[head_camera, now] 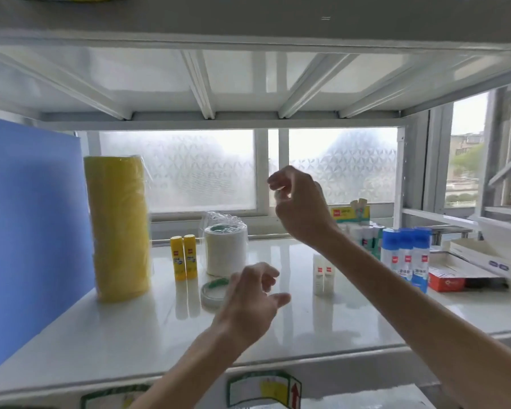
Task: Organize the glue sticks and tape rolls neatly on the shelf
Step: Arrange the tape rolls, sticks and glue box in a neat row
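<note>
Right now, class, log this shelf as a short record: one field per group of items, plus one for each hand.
yellow tape stack: tall wrapped column, upright, far left by the blue panel
yellow glue sticks: two, upright, side by side
white tape stack: upright, plastic wrap open on top
loose tape roll: lying flat in front of the white stack
white glue sticks: two, upright
blue-capped bottles: three, far right
left hand: open, above the loose roll
right hand: raised, pinching something small, unclear what
</note>
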{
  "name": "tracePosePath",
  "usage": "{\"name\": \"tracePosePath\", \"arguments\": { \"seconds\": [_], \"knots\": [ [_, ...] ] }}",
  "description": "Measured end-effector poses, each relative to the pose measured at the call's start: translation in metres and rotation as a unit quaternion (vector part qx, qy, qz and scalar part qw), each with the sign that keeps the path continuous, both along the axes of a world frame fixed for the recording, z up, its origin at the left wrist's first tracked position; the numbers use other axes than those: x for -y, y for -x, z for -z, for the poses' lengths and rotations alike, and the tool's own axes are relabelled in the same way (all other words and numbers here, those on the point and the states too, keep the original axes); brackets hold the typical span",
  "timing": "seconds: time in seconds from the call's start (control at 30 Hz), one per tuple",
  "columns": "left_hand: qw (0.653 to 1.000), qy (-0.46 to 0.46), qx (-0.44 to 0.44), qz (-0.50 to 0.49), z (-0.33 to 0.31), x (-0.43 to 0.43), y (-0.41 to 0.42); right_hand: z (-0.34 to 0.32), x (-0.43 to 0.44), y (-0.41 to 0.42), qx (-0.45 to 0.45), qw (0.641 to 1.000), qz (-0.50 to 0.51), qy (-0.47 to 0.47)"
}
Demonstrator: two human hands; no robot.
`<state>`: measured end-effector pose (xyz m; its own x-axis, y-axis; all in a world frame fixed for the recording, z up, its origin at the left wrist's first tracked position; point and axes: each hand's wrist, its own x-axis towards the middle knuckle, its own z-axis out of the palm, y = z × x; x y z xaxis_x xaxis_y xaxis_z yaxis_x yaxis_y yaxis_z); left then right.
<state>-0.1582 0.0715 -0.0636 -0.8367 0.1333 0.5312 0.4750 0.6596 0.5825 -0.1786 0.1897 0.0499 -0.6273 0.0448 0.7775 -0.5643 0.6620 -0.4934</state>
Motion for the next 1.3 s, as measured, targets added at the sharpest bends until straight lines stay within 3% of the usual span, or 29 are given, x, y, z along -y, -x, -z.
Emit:
{"name": "tracePosePath", "arguments": {
  "seconds": [0.1, 0.23, 0.37, 0.5, 0.9, 1.3],
  "knots": [
    [0.995, 0.023, 0.097, 0.014, -0.001, -0.036, 0.025, 0.023, -0.033, -0.038, -0.007, 0.997, 0.065, 0.035],
    [0.991, -0.003, 0.135, 0.009, 0.009, -0.064, 0.047, 0.075, -0.065, -0.044, 0.100, 0.980, 0.170, -0.013],
    [0.990, -0.037, 0.138, 0.012, 0.013, -0.077, 0.055, 0.095, -0.078, -0.037, 0.247, 0.950, 0.175, -0.069],
    [0.991, -0.047, 0.123, -0.011, 0.013, -0.085, 0.058, 0.108, -0.081, -0.007, 0.320, 0.938, 0.135, -0.014],
    [0.980, -0.039, 0.122, -0.154, 0.005, -0.069, 0.106, 0.116, -0.032, 0.081, 0.278, 0.958, 0.072, 0.021],
    [0.974, -0.012, 0.104, -0.199, 0.008, -0.062, 0.153, 0.121, -0.022, 0.139, 0.268, 0.961, 0.054, 0.041]
  ]
}}
